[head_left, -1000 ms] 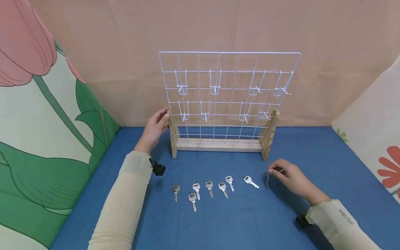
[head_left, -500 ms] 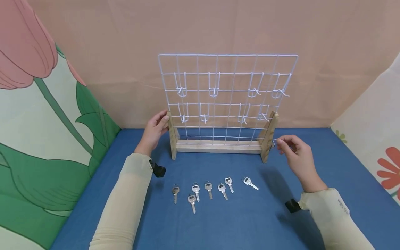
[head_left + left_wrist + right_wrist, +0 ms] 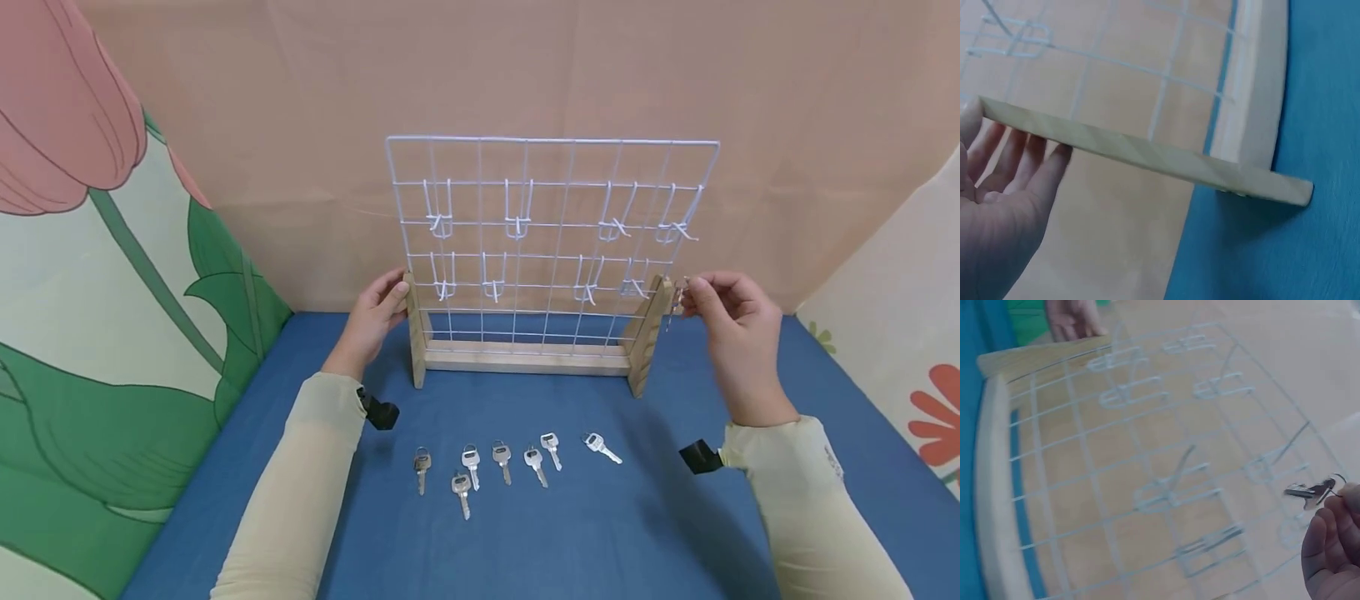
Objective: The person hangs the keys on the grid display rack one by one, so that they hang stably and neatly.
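A white wire grid rack (image 3: 555, 140) with several forked hooks stands upright in wooden side supports. My left hand (image 3: 367, 325) grips the upper part of the left wooden support (image 3: 416, 350); in the left wrist view, the fingers (image 3: 1010, 156) go behind its edge. My right hand (image 3: 738, 342) is raised just right of the right wooden support (image 3: 648, 342). Its thumb and fingers pinch a ring from which a silver key (image 3: 1310, 492) hangs, apart from the hooks. Several more keys, such as one silver key (image 3: 471, 460), lie on the blue cloth before the rack.
The blue cloth (image 3: 525, 558) covers the table up to a tan backdrop (image 3: 300, 108). A floral panel (image 3: 97, 333) borders the left side, and a pale panel with a red flower (image 3: 937, 417) borders the right. A wooden crossbar (image 3: 525, 358) joins the supports.
My right hand has lifted the key from near the cloth up to the top of the right support. The left hand keeps its grip on the left support.
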The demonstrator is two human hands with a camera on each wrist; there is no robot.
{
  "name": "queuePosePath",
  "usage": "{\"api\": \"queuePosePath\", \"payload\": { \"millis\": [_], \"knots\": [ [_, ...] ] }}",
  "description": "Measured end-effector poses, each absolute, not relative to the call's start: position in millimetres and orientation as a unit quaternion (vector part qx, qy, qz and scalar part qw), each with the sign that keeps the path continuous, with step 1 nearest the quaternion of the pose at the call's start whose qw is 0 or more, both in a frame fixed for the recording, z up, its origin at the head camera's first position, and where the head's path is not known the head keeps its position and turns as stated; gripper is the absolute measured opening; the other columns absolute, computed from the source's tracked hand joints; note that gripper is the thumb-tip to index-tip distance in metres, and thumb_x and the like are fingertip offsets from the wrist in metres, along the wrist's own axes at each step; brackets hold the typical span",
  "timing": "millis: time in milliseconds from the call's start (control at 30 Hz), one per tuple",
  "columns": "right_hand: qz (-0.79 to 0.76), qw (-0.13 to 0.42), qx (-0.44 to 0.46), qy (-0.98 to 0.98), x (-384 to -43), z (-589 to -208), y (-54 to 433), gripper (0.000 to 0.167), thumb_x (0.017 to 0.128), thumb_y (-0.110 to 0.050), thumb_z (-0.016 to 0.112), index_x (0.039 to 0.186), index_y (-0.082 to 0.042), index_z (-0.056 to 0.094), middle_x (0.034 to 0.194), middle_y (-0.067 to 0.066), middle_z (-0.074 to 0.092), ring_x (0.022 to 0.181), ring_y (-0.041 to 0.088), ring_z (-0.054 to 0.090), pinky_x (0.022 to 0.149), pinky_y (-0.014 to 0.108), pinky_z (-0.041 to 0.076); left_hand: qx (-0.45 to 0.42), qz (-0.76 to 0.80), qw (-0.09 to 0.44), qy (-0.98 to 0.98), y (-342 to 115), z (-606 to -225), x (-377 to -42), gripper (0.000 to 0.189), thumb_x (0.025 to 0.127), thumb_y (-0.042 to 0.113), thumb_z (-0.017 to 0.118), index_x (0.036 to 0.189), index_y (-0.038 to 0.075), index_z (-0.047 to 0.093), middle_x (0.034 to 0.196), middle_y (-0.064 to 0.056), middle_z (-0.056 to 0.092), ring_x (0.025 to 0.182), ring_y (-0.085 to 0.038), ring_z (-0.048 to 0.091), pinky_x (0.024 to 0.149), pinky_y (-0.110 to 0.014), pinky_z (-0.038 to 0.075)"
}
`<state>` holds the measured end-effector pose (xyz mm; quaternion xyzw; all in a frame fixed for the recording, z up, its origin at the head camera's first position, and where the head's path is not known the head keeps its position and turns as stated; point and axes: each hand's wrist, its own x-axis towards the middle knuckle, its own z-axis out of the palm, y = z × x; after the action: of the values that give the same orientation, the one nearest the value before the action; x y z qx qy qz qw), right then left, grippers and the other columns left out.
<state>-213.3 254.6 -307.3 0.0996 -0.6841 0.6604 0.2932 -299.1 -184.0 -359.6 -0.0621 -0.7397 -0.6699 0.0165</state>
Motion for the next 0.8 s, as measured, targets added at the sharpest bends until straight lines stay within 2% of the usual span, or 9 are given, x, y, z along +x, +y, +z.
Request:
{"api": "queuePosePath", "payload": {
  "millis": [333,600,800],
  "knots": [
    [0.675,0.327,0.137,-0.647,-227.4,-279.0,260.2,0.021,0.095,-0.012,0.072,0.105,0.006,0.067,0.094,0.011,0.071,0.082,0.02,0.065,0.078,0.022,0.055,-0.07,-0.663,0.015,-0.745,-184.5,-360.7,-299.1,0.056,0.109,0.032,0.047,0.159,0.012,0.032,0.161,-0.012,0.033,0.148,-0.03,0.033,0.116,-0.053,0.034],
    [0.704,0.283,0.144,-0.635,-248.2,-276.1,260.4,0.015,0.095,-0.008,0.071,0.102,0.005,0.067,0.088,0.009,0.068,0.079,0.017,0.064,0.074,0.019,0.057,-0.068,-0.666,0.025,-0.743,-188.0,-363.6,-298.7,0.055,0.108,0.033,0.048,0.158,0.013,0.034,0.159,-0.013,0.036,0.146,-0.031,0.035,0.114,-0.054,0.036],
    [0.707,0.243,0.133,-0.651,-261.0,-277.3,264.0,0.02,0.097,-0.013,0.07,0.108,0.003,0.065,0.094,0.008,0.066,0.084,0.017,0.062,0.076,0.018,0.056,-0.072,-0.664,0.021,-0.744,-186.6,-362.3,-300.7,0.056,0.109,0.03,0.048,0.159,0.01,0.033,0.16,-0.015,0.035,0.147,-0.032,0.034,0.114,-0.055,0.035]
  ]
}}
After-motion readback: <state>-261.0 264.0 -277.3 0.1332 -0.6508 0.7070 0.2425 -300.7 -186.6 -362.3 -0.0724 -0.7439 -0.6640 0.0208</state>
